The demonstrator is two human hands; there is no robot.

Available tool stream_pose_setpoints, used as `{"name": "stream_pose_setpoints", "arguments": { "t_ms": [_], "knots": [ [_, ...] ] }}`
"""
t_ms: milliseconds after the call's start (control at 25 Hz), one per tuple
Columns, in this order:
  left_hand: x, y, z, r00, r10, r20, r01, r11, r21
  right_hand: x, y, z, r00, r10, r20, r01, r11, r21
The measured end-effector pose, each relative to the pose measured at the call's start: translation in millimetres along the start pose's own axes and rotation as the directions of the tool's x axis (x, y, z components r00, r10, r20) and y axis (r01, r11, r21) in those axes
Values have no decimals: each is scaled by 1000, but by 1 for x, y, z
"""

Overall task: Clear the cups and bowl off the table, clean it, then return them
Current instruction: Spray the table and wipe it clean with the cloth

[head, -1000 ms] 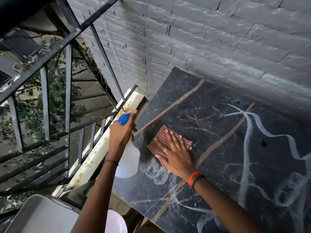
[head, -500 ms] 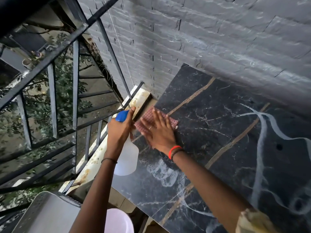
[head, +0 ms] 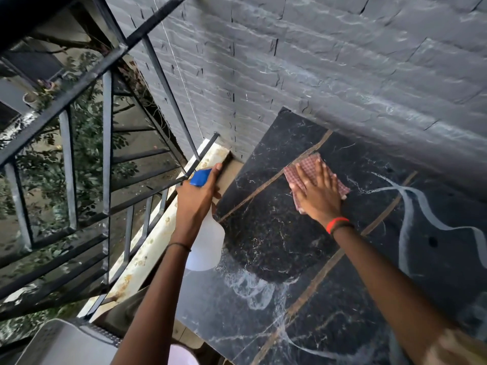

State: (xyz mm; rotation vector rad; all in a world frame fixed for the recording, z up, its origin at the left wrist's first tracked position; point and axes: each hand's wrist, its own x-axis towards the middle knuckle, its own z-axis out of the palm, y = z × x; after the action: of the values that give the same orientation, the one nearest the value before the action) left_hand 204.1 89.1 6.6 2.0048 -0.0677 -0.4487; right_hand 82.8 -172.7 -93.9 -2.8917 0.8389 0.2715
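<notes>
The black marble table [head: 276, 238] with tan seams and white veins fills the right half of the view. My right hand [head: 319, 192] lies flat, fingers spread, pressing a red checked cloth [head: 305, 167] onto the table's far part near the wall. My left hand [head: 196, 200] grips a white spray bottle [head: 207, 248] with a blue head [head: 200, 177], held over the table's left edge. No cups or bowl show on the table.
A grey brick wall [head: 316, 69] runs along the table's far side. A black metal railing [head: 105, 164] and a rusty white ledge [head: 147, 248] stand to the left. A grey perforated seat [head: 66, 343] and a pink rounded thing [head: 181, 355] lie below.
My right hand has slid the cloth from the table's left edge to the right and farther toward the wall. The left hand keeps the bottle in about the same place.
</notes>
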Motion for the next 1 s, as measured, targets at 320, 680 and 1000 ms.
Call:
{"name": "stream_pose_setpoints", "arguments": {
  "t_ms": [320, 680, 1000],
  "knots": [
    [19, 24, 20, 999, 24, 41, -24, 1000, 1, -22, -80, 15, 950, -309, 30, 310, 951, -17],
    [47, 33, 29, 998, 34, 43, -33, 999, -23, 38, 58, -13, 1000, 10, 30, -10, 1000, -18],
    [57, 34, 27, 998, 10, 62, -8, 1000, -28, 109, -35, -20, 994, -88, 65, 87, 996, 17]
  ]
}}
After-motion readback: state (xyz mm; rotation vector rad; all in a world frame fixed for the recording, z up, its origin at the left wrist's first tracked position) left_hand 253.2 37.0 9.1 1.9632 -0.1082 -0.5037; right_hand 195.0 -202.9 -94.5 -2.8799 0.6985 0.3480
